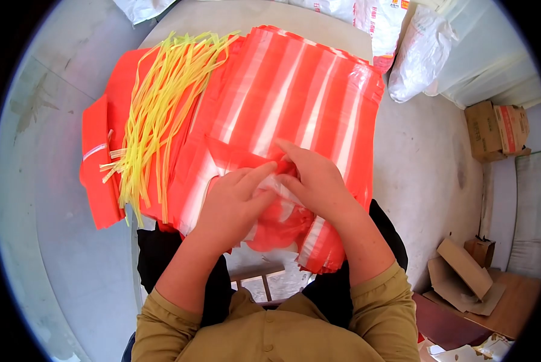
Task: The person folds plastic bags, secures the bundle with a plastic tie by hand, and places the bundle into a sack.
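A thick stack of red-and-white striped plastic bags (300, 90) lies on the table in front of me. At its near edge, my left hand (237, 196) is closed, with fingertips pinching the thin red film of a plastic bag (237, 155). Close beside it, my right hand (312, 181) has its thumb and fingers closed on a bunched part of the same film. Crumpled bag material (276, 229) hangs below both hands over the table's near edge. My fingers hide part of the pinched film.
A bunch of yellow strips (162, 114) lies left of the stack, over more red plastic. A folded red bundle (95, 163) sits at the far left. White sacks (421, 54) stand beyond the table. Cardboard boxes (496, 130) are on the right, and an opened carton (463, 277) lies lower right.
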`<state>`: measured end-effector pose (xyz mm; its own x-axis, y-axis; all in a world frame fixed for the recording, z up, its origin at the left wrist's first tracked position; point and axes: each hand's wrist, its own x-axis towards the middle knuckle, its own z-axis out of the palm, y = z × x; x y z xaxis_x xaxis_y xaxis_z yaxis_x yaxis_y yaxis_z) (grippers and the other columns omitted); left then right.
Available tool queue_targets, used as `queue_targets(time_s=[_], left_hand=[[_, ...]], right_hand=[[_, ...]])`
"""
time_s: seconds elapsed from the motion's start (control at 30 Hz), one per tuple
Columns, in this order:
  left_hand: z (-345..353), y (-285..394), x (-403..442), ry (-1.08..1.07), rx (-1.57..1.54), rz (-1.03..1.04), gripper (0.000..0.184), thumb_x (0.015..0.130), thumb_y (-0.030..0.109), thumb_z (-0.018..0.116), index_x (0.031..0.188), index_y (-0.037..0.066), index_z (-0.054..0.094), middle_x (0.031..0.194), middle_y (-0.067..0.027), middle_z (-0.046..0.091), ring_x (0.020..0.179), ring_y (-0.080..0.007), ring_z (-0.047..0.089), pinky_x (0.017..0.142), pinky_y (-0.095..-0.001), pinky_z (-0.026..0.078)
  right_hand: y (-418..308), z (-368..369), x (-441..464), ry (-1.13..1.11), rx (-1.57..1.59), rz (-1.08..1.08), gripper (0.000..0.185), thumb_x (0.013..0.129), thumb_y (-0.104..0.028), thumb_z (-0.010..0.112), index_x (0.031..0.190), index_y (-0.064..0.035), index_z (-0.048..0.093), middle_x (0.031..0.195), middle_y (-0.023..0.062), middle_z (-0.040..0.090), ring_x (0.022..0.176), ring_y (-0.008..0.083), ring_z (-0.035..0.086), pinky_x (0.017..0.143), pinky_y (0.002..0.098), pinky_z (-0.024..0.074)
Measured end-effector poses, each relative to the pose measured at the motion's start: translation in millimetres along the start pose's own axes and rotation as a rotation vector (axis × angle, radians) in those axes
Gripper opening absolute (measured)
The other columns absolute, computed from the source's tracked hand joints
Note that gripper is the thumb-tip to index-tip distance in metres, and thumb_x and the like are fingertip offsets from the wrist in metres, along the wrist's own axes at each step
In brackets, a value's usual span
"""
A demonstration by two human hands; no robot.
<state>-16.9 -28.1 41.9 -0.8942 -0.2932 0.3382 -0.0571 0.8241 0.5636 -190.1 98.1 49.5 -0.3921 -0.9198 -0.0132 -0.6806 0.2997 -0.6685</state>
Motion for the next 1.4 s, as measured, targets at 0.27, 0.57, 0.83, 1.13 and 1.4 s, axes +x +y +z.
queue_targets(time_s=[0.27, 0.57, 0.83, 1.13, 1.4], left_hand=[[10, -11, 0, 0.109, 0.097, 0.265, 0.021, 0.076, 0.011, 0.068, 0.095, 0.006, 0.071, 0.112, -0.0072, 0.073, 0.104, -0.0301, 0.069, 0.081, -0.041, 0.059], [16, -9, 10, 0.12, 0.045, 0.212, 0.024, 0.072, 0.004, 0.072, 0.096, 0.004, 0.073, 0.099, -0.0087, 0.073, 0.101, -0.0315, 0.069, 0.083, -0.0417, 0.059], [22, -10, 13, 0.088, -0.076, -0.085, 0.02, 0.079, 0.005, 0.075, 0.098, 0.006, 0.072, 0.092, -0.0095, 0.072, 0.09, -0.0323, 0.068, 0.078, -0.0439, 0.056], [30, 0, 15, 0.162, -0.019, -0.284, 0.016, 0.088, 0.004, 0.074, 0.103, 0.006, 0.071, 0.099, -0.014, 0.071, 0.083, -0.0343, 0.069, 0.075, -0.043, 0.056], [20, -11, 11, 0.107, 0.116, 0.008, 0.029, 0.08, -0.001, 0.069, 0.108, 0.003, 0.073, 0.119, -0.0131, 0.071, 0.106, -0.035, 0.067, 0.09, -0.0447, 0.055]], right_hand=[[3, 5, 2, 0.02, -0.099, -0.118, 0.065, 0.093, -0.017, 0.076, 0.153, -0.0149, 0.051, 0.114, 0.0116, 0.071, 0.106, 0.0333, 0.068, 0.089, 0.0454, 0.0564], [15, 11, 3, 0.0, 0.01, -0.127, 0.062, 0.096, -0.009, 0.069, 0.155, -0.015, 0.049, 0.11, 0.0131, 0.071, 0.103, 0.0344, 0.067, 0.086, 0.0456, 0.0563], [14, -1, -8, 0.245, 0.339, -0.17, 0.029, 0.093, -0.004, 0.064, 0.12, -0.0069, 0.069, 0.106, 0.0136, 0.073, 0.094, 0.0333, 0.071, 0.081, 0.0427, 0.0585], [10, 8, -28, 0.196, -0.187, -0.553, 0.029, 0.08, -0.006, 0.076, 0.108, -0.0017, 0.073, 0.117, 0.0123, 0.072, 0.106, 0.0305, 0.071, 0.088, 0.0414, 0.0601], [18, 5, -25, 0.197, -0.27, -0.544, 0.035, 0.081, -0.001, 0.071, 0.116, 0.0021, 0.071, 0.121, 0.0149, 0.072, 0.114, 0.0318, 0.07, 0.095, 0.0405, 0.0605]])
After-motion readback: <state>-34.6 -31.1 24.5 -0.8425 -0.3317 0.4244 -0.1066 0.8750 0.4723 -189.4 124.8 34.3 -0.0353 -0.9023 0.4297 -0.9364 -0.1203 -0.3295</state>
